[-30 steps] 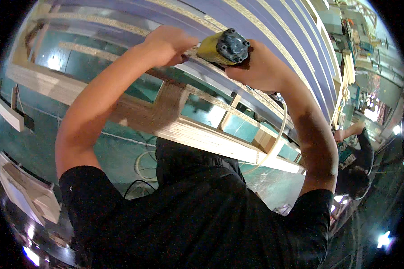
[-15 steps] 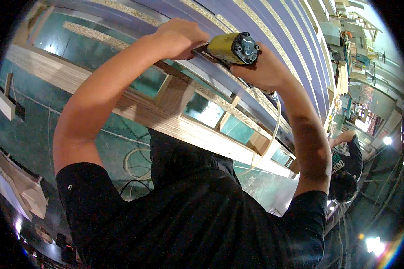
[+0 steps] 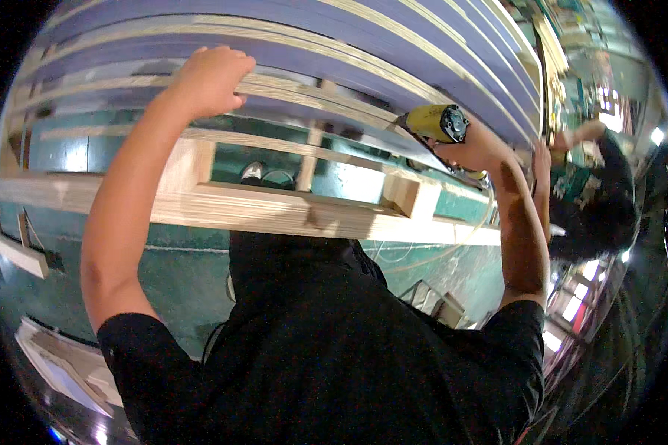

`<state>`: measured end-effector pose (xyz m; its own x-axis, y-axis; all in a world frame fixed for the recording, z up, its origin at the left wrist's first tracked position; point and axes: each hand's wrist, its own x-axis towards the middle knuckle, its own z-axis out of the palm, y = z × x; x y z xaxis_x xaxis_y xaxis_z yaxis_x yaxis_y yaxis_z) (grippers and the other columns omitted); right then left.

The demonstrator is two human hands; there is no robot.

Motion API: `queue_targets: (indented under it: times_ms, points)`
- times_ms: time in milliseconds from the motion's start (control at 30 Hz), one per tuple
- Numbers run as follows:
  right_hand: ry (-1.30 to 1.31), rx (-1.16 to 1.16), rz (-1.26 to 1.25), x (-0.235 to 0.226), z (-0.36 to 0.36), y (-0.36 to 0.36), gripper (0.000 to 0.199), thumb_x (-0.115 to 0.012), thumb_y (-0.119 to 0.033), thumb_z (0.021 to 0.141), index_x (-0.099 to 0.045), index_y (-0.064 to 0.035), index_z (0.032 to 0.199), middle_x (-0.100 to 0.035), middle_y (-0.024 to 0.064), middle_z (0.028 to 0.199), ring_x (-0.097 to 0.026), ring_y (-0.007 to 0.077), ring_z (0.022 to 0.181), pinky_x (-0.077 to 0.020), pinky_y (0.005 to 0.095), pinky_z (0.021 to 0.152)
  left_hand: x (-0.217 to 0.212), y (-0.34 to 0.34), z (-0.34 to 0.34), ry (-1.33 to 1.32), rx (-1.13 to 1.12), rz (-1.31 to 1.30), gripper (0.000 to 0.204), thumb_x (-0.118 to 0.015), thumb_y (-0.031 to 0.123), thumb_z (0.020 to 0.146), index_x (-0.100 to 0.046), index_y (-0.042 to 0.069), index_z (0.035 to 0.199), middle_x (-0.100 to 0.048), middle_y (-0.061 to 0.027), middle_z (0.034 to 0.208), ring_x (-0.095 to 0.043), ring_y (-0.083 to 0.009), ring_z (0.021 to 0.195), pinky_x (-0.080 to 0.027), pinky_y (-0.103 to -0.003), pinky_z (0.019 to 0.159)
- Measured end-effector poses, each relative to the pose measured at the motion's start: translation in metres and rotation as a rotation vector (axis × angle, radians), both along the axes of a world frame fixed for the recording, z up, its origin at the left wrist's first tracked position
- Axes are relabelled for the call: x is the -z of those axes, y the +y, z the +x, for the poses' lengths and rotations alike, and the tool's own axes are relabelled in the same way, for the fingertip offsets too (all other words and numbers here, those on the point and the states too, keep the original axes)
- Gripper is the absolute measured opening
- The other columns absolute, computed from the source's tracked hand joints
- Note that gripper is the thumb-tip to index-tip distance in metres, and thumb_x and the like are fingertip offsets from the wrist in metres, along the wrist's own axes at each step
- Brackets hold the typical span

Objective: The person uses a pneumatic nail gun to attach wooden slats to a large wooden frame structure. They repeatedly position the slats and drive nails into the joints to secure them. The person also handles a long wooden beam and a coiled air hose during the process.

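Observation:
My right hand (image 3: 481, 147) is wrapped round the handle of a yellow and black nail gun (image 3: 434, 123), whose nose points left over the wooden strips. A thin pale air hose (image 3: 490, 208) hangs below it. My left hand (image 3: 214, 81) is over a thin wooden strip (image 3: 297, 95), well apart from the nail gun. Its fingers are curled, and whatever may be inside them is hidden. Nearer to me lies a long timber rail (image 3: 274, 208), with short wooden blocks (image 3: 412, 194) along it.
Bluish-purple panels (image 3: 364, 46) with several pale strips stretch away at the far side. Green floor (image 3: 178, 259) shows through the frame. At the right a co-worker in dark clothes (image 3: 594, 196) stands close to the frame. Wooden pieces (image 3: 67, 363) lie at the lower left.
My left hand has moved left, away from the nail gun. My right hand has carried the nail gun right and nearer to me. The view has turned, and the co-worker appears closer.

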<state>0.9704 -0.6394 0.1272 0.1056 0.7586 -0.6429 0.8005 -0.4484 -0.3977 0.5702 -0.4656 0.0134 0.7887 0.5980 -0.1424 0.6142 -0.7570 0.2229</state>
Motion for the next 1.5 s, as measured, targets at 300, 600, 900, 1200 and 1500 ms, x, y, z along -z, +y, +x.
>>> queue_targets:
  times_ms: [300, 600, 900, 1200, 1500]
  points:
    - [-0.019, -0.06, 0.035, -0.013, 0.074, -0.057, 0.036, -0.075, -0.012, 0.074, -0.064, 0.0014, 0.105, -0.07, 0.0132, 0.087, -0.064, 0.0202, 0.079, -0.0519, 0.0345, 0.074, 0.011, -0.104, 0.177, -0.143, 0.109, 0.043, 0.039, -0.077, 0.026, 0.079, -0.062, 0.009, 0.111, -0.067, -0.0101, 0.107, -0.064, -0.0314, 0.106, -0.051, -0.048, 0.088]
    - [0.05, -0.178, 0.112, 0.008, 0.105, -0.061, 0.036, -0.075, -0.013, 0.076, -0.065, 0.0, 0.108, -0.071, 0.01, 0.09, -0.063, 0.0176, 0.079, -0.0517, 0.0326, 0.075, 0.006, -0.115, 0.212, -0.039, 0.046, -0.011, 0.042, -0.079, 0.026, 0.079, -0.062, 0.009, 0.113, -0.069, -0.0123, 0.1, -0.066, -0.0349, 0.099, -0.053, -0.048, 0.081]
    - [0.124, -0.232, 0.109, 0.017, 0.121, -0.06, 0.04, -0.074, -0.014, 0.074, -0.065, -0.0002, 0.11, -0.072, 0.0151, 0.093, -0.066, 0.0245, 0.085, -0.0534, 0.0372, 0.08, 0.005, -0.119, 0.214, -0.074, 0.042, -0.007, 0.04, -0.078, 0.026, 0.079, -0.062, 0.01, 0.112, -0.07, -0.0117, 0.098, -0.067, -0.035, 0.096, -0.054, -0.049, 0.077]
    - [0.165, -0.205, 0.096, 0.013, 0.127, -0.057, 0.033, -0.076, -0.012, 0.079, -0.063, -0.0001, 0.107, -0.07, 0.0097, 0.091, -0.062, 0.0166, 0.071, -0.0521, 0.0315, 0.065, 0.005, -0.116, 0.211, -0.101, 0.051, -0.028, 0.034, -0.077, 0.025, 0.081, -0.063, 0.009, 0.106, -0.069, -0.0126, 0.098, -0.067, -0.0365, 0.095, -0.053, -0.05, 0.078]
    - [0.284, 0.111, -0.042, -0.015, 0.175, -0.014, 0.027, -0.072, -0.012, 0.083, -0.067, -0.0017, 0.107, -0.068, 0.0057, 0.084, -0.058, 0.0116, 0.056, -0.0485, 0.0295, 0.049, -0.024, -0.108, 0.273, -0.252, 0.161, -0.012, 0.047, -0.075, 0.046, 0.079, -0.063, 0.008, 0.104, -0.067, -0.0138, 0.103, -0.065, -0.0367, 0.096, -0.053, -0.049, 0.082]
